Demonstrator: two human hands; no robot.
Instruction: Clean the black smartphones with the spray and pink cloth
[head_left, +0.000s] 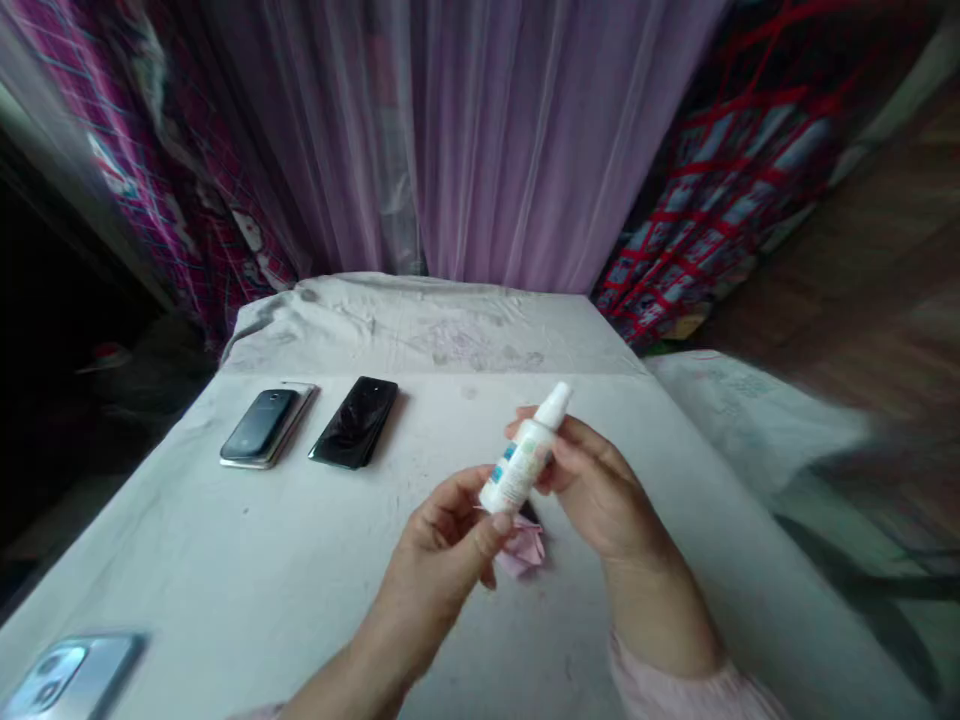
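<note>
Fingers of the left hand (442, 545) pinch the base of a small white spray bottle (525, 455), tilted above the tabletop (225, 560); the right hand (600, 490) clasps its upper half. A pink cloth (526, 552) lies just beneath them. Farther back, a grey phone (262, 425) and a black phone (356, 420) lie side by side, before a purple curtain (480, 150).

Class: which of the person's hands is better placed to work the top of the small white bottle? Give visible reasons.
Right, probably. The right hand wraps the upper part of the bottle, close to its white top; the left hand pinches the bottom end, farther from it.
</note>
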